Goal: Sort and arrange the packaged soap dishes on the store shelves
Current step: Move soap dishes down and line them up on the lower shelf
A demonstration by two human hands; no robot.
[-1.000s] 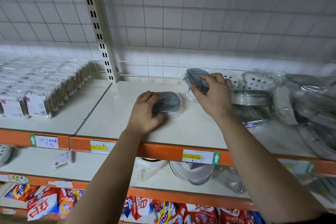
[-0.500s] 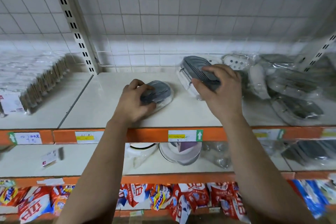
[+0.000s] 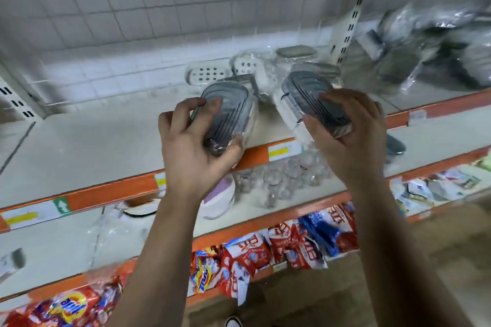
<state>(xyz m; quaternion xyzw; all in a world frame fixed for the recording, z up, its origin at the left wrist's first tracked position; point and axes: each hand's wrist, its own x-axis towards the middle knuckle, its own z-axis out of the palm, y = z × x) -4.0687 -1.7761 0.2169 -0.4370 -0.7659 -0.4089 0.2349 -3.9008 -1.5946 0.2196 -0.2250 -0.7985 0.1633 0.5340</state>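
Observation:
My left hand (image 3: 194, 141) grips a grey ribbed soap dish (image 3: 228, 109) wrapped in clear plastic, lifted above the front edge of the top shelf (image 3: 87, 146). My right hand (image 3: 345, 130) grips a second grey and white packaged soap dish (image 3: 300, 98), tilted, just right of the first. The two dishes are apart. Behind them on the shelf lie white perforated soap dishes (image 3: 207, 74) and more wrapped ones (image 3: 295, 53).
A slotted upright (image 3: 353, 10) divides the shelf; right of it lies a heap of wrapped goods (image 3: 438, 50). The shelf below holds clear glasses (image 3: 279, 180) and a purple and white container (image 3: 220, 199). Detergent packets (image 3: 265, 252) fill the lowest shelf.
Both hands have lifted their soap dishes off the shelf and drawn them toward me. The view has swung right and tilted down.

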